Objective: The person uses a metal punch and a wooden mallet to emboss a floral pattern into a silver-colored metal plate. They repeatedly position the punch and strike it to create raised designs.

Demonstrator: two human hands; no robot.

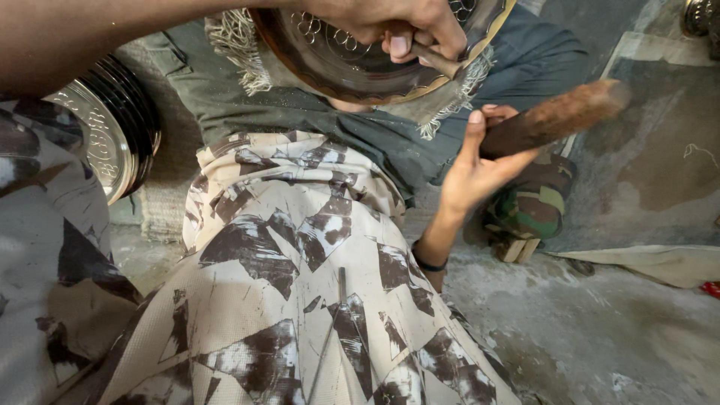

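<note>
Nearest the camera, the person's leg in patterned beige and brown trousers (300, 300) is filling the lower middle of the view, stretching up toward the work. A thin metal rod (341, 285) is lying along the thigh. Beside the leg, the right hand (476, 161) is rising from a wrist wearing a dark band (429, 264), and it is gripping a rough brown wooden mallet (555, 118) by its near end, fingers closed around it, the head pointing up and to the right and slightly blurred. Just behind that hand, a small block wrapped in camouflage cloth (529, 206) is sitting on the grey concrete floor (600, 330), with a pale sheet (660, 262) lying near the floor's right edge. At the left edge, a stack of round engraved metal plates (112, 135) is standing on its rim, silver faces with dark rims, touching one another. Further away, a round dark metal tray (352, 67) with an engraved, looped pattern is resting on a grey fringed cloth (247, 97) over the lap; nothing is lying loose inside the tray that can be made out. At the top, the left hand (397, 26) is pressing down on the tray, fingers closed around a short chisel-like punch (439, 61) whose tip is touching the tray's inner surface near its right rim.
</note>
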